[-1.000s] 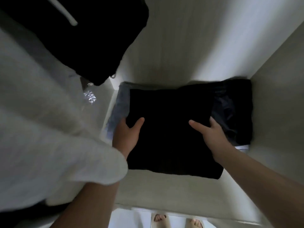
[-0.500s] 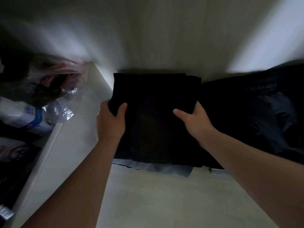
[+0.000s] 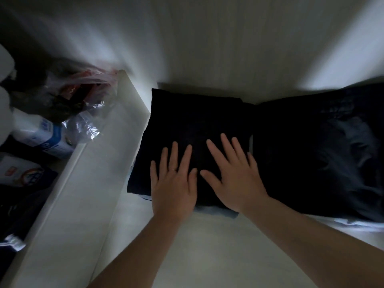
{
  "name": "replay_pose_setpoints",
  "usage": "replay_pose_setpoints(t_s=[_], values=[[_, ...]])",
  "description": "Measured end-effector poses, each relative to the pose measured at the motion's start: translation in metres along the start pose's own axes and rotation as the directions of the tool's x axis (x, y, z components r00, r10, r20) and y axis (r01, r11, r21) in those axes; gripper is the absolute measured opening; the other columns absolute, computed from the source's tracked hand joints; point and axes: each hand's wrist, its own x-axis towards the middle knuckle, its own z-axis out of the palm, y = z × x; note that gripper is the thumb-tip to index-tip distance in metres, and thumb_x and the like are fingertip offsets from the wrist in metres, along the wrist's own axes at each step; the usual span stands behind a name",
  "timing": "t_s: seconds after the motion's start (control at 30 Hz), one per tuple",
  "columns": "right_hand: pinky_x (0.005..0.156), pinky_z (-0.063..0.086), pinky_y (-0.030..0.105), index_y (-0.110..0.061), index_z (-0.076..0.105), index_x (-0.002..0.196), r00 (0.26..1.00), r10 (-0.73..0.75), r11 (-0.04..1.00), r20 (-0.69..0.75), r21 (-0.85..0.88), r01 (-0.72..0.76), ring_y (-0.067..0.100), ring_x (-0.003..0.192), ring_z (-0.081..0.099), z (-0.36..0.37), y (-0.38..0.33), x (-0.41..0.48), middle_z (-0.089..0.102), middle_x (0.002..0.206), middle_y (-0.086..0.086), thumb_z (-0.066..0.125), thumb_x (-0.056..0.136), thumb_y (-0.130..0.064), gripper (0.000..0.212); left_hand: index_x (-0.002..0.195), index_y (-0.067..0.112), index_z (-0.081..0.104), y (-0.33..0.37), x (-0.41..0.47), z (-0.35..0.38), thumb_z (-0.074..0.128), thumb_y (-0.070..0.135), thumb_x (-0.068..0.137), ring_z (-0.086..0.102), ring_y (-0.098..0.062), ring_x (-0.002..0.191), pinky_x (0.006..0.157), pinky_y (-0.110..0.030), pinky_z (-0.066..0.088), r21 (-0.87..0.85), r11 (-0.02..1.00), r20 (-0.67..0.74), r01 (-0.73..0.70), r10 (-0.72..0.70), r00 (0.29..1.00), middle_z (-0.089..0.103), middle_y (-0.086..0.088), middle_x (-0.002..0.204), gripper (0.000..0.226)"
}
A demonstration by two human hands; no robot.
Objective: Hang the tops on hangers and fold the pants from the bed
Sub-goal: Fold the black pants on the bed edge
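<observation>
Both hands lie flat, fingers straight and spread, gripping nothing: the left hand [image 3: 173, 183] and right hand [image 3: 232, 173] press side by side on the near half of the folded black pants [image 3: 195, 121]. Those pants sit on a closet shelf [image 3: 207, 246], atop a paler folded garment [image 3: 218, 212] peeking out at their near edge. Right of the pants, touching them, slumps a looser dark pile [image 3: 311, 152]; left of them stands a white divider [image 3: 93, 173]. To my eye, uneven pressing could skew the fold or drag the pants off the garment beneath.
</observation>
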Motion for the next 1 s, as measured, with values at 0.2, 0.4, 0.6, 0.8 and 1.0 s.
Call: replay_pose_setpoints(t_s=[0.2,0.4,0.6,0.8,1.0], values=[[0.123,0.007,0.050,-0.047,-0.004,0.156,0.999,0.034,0.998,0.028,0.058,-0.036,0.011,0.153,-0.016,0.009,0.008,0.005,-0.014,0.167,-0.013,0.029,0.096,-0.070,0.072,0.160,0.036,0.003,0.001,0.003,0.009,0.004,0.051,0.101,0.004,-0.024,0.155,0.124,-0.051,0.006,0.060,0.998,0.044,0.026,-0.029,0.999,0.007,0.000,0.169,0.061],[0.123,0.014,0.045,-0.042,-0.004,0.158,0.995,0.091,0.984,-0.038,0.159,-0.084,0.014,0.155,-0.007,0.022,0.012,-0.043,-0.008,0.169,-0.005,0.035,0.099,-0.064,0.074,0.159,0.034,-0.001,0.025,-0.042,0.011,0.003,0.047,0.101,-0.007,-0.016,0.155,0.125,-0.046,-0.005,-0.169,0.978,0.073,0.124,-0.113,0.991,-0.004,0.003,0.169,0.060],[0.124,0.005,0.045,-0.035,-0.023,0.154,0.993,0.110,0.990,0.039,-0.094,-0.106,0.023,0.155,-0.004,0.049,0.039,-0.132,-0.009,0.169,0.003,0.028,0.101,-0.062,0.079,0.153,0.037,-0.024,0.051,-0.139,0.029,0.019,0.052,0.103,-0.014,-0.019,0.154,0.124,-0.046,-0.001,-0.211,0.945,0.261,0.251,-0.193,0.946,-0.022,0.004,0.166,0.068],[0.121,-0.008,0.055,-0.037,-0.012,0.158,0.972,0.168,0.963,0.164,-0.239,-0.126,0.030,0.153,-0.017,0.074,0.054,-0.228,-0.020,0.167,0.003,0.018,0.099,-0.065,0.072,0.157,0.037,-0.014,0.076,-0.237,0.034,0.014,0.059,0.101,-0.018,-0.027,0.153,0.123,-0.050,-0.007,-0.089,0.945,0.370,0.315,-0.262,0.891,-0.022,0.001,0.166,0.067],[0.119,-0.010,0.058,-0.038,-0.011,0.158,0.964,0.098,0.944,0.247,-0.331,-0.011,0.030,0.152,-0.021,0.089,0.055,-0.337,-0.027,0.165,0.001,0.006,0.096,-0.067,0.070,0.156,0.042,-0.013,0.107,-0.347,0.034,0.015,0.060,0.101,-0.023,-0.023,0.152,0.120,-0.048,-0.014,-0.062,0.948,0.380,0.311,-0.265,0.886,-0.027,0.006,0.164,0.065]])
